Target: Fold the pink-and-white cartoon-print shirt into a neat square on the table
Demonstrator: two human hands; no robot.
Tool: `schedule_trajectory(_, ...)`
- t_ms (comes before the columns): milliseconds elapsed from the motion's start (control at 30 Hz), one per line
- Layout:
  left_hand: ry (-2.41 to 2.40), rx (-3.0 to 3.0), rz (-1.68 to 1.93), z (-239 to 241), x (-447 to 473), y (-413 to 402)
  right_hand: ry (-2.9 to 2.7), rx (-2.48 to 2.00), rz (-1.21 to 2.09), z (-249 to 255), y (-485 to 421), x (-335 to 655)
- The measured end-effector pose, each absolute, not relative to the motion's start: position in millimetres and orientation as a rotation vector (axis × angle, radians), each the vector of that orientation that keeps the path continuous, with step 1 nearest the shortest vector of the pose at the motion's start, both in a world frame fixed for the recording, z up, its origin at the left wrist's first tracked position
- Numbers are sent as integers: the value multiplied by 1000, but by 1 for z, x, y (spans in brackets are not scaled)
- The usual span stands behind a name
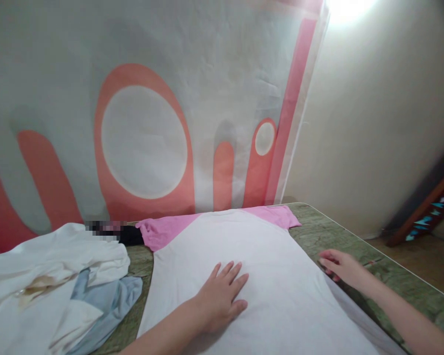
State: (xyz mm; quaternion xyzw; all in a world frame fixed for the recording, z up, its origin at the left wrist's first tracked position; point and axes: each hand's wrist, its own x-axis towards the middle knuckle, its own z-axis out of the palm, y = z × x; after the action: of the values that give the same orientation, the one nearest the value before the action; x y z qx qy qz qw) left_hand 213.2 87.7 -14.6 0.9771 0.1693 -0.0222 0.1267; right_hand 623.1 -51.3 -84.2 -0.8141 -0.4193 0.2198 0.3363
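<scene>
A white shirt [281, 301] with pink short sleeves lies spread out in front of me, its shoulder end toward the wall. My left hand [224, 298] rests flat on the middle of the shirt, fingers spread and palm down. Beside the shirt's right edge is my right hand [335, 266], its fingers loosely bent and a little blurred. No cloth shows between those fingers, though some of the fingertips are hidden. Below that hand, a greyish fold of the shirt slopes down along the side.
On the left lies a heap of white cloth [22, 276] with a light blue garment [114, 293]. A black item [131, 235] sits behind it, partly blurred. The green patterned table [355, 241] meets a wall banner [207, 74] at the back. A dark wooden frame [425, 212] stands at the far right.
</scene>
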Motion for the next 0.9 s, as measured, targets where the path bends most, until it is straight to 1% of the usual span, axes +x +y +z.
schedule_trajectory(67,457,2841,-48,-16,212,84,-1184,-2130,552,-79,-54,610)
schedule_trajectory(233,465,2852,9,-20,208,85,-1474,-2156,350,-71,-55,587)
schedule_trajectory(400,477,2851,31,-18,208,84,-1547,-2283,23,-64,-61,576)
schedule_trajectory(500,486,2851,46,-19,209,83,-1560,-2279,22,-62,-62,575)
schedule_trajectory(600,482,2851,56,-20,209,83,-1455,-2273,43,-63,-58,579)
schedule_trajectory(767,480,2849,63,-15,211,81,-1547,-2249,187,-63,-53,582)
schedule_trajectory(900,404,2853,138,-2,220,76,-1616,-2301,39,-58,-54,575)
